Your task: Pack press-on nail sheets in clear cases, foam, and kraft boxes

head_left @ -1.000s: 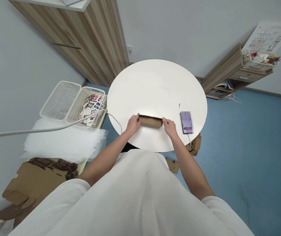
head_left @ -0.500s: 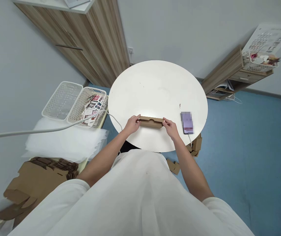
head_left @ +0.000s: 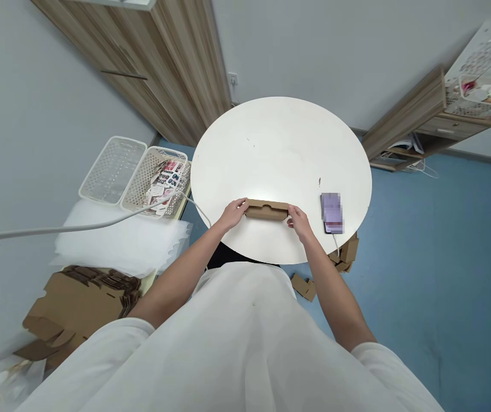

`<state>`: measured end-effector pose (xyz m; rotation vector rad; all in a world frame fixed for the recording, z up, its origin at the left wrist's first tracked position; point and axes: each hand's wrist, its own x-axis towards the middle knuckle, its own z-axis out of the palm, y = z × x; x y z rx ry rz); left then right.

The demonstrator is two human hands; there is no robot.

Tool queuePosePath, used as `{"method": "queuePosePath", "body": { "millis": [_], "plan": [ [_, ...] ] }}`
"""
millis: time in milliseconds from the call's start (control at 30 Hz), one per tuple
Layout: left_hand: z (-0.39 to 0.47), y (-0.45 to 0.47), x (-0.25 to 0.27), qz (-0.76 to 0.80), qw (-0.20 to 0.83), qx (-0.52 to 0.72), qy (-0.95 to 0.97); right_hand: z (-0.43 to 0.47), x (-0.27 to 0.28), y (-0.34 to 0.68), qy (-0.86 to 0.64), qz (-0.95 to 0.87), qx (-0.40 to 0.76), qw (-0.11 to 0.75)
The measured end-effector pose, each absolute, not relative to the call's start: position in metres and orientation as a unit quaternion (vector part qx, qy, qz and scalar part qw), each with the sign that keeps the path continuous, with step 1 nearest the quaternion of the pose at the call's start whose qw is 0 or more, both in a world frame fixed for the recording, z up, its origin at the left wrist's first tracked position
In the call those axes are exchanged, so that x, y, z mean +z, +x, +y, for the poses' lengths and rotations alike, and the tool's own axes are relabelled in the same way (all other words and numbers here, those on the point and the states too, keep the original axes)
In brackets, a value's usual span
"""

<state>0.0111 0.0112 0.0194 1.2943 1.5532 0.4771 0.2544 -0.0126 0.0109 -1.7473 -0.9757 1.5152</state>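
Observation:
A small brown cardboard box [head_left: 266, 212] is held over the near part of a round white table [head_left: 288, 149], its notched long side toward me. My left hand [head_left: 234, 214] grips its left end, with thumb and fingers closed on the corner. At the right end, my right hand [head_left: 299, 221] has its fingers curled around the box's edge. To the right of that hand lies a phone [head_left: 332, 213] with a cable, its screen blurred out.
At left are a white basket of printed cards [head_left: 140, 183], another white basket [head_left: 110, 169], white foam sheets [head_left: 121, 234] and stacked flat cardboard [head_left: 74, 303]. A white cable [head_left: 86, 227] crosses there. Folded boxes [head_left: 303, 287] lie on the floor. A wooden cabinet [head_left: 177, 63] stands behind.
The view has shifted slightly. Both hands still hold the box, which is turned a little; the right-hand fingers have shifted at its right end.

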Motion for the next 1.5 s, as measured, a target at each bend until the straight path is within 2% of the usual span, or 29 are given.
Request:
{"method": "queuePosePath", "body": {
  "millis": [300, 533, 733, 933, 1233, 1500],
  "plan": [
    [0.010, 0.008, 0.009, 0.648, 0.530, 0.177, 0.518, -0.014, 0.005, 0.251, -0.671, -0.411, 0.548, 0.284],
    [0.006, 0.011, 0.008, 0.641, 0.522, 0.158, 0.540, -0.007, 0.005, 0.250, -0.692, -0.462, 0.507, 0.225],
    [0.008, 0.005, 0.009, 0.613, 0.537, 0.144, 0.562, -0.004, 0.004, 0.254, -0.685, -0.444, 0.545, 0.192],
    [0.009, 0.003, -0.001, 0.592, 0.539, 0.178, 0.572, -0.008, 0.002, 0.249, -0.682, -0.415, 0.563, 0.214],
    [0.014, -0.003, -0.002, 0.589, 0.523, 0.170, 0.591, -0.016, -0.001, 0.237, -0.703, -0.423, 0.511, 0.257],
    [-0.004, -0.027, -0.017, 0.567, 0.533, 0.207, 0.593, -0.052, -0.003, 0.202, -0.668, -0.384, 0.508, 0.385]
  ]
}}
